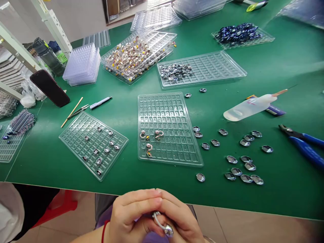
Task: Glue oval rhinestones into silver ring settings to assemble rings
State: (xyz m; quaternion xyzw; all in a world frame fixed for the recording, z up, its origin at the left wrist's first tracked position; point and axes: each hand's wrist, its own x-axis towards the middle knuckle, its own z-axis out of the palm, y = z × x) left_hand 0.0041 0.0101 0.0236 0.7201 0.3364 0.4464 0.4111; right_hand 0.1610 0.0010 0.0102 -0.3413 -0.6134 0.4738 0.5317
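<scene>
At the table's near edge, my left hand (133,211) and my right hand (178,212) are pressed together, fingertips meeting. Between them they grip a small shiny silver part with a curved pale cable (168,231); fingers hide some of it. Straight ahead lies a clear compartment tray (167,111) with a few cabled parts (149,148) in it. Loose silver oval shells (200,177) are scattered to its right. A tilted second clear tray (76,125) on the left holds several small silver pieces (106,150).
Blue-handled pliers (301,141) and a soft needle-tipped bottle (249,108) lie on the right. Tweezers (78,111), a wooden stick (72,112), a pen (100,102) and a phone (49,87) are on the left. Filled trays (215,67) stand further back. Another person's sleeve (10,212) shows lower left.
</scene>
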